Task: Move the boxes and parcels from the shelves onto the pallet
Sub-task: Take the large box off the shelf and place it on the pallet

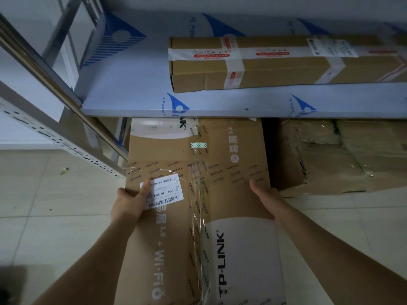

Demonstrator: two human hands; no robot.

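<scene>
A pale tiled floor (55, 227) runs under a metal shelf rack, whose shelf board (136, 93) is still wrapped in blue-printed protective film and hangs above and beyond both hands. Between the hands lies a long TP-LINK carton (198, 194), flat brown cardboard with clear tape down its middle; its far end reaches under the shelf board and its near end comes out over the floor toward the person. The left hand (130, 202) grips the carton's left edge, its fingers wrapped round the side out of sight and its thumb pressed flat on the top, lying across the corner of a white barcode label (163, 191). The right hand (265, 198) holds the carton's right edge in the same way, thumb laid along the top face, the other fingers hidden over the side. Just right of the right hand, under the shelf, sits a crumpled parcel (334, 155) wrapped in clear film, touching the floor. Up on the shelf board, well beyond the right hand, rests a long taped box (275, 67), lying on its side.
</scene>
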